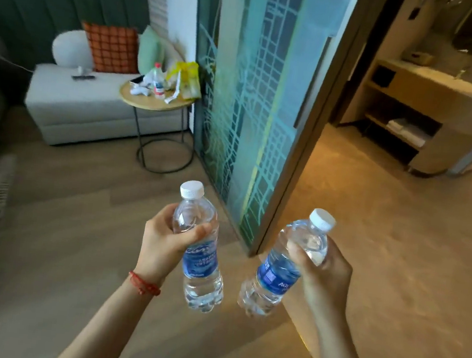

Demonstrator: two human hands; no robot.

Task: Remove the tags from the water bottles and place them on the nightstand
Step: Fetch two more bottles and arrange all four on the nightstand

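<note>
I hold two clear water bottles with white caps and blue labels above the wooden floor. My left hand (163,238) grips the left bottle (200,251) around its upper body; that bottle stands nearly upright. My right hand (321,274) grips the right bottle (280,272) near its shoulder, and this bottle tilts with its cap to the upper right. No hanging tag shows on either bottle neck. A red string bracelet circles my left wrist. No nightstand is in view.
A round side table (155,103) with a bottle, a yellow bag and papers stands ahead beside a grey sofa (89,109). A patterned glass partition (251,107) rises in the middle. To the right, a doorway opens onto a wooden vanity with shelves (406,116). The edge of a bed lies at far left.
</note>
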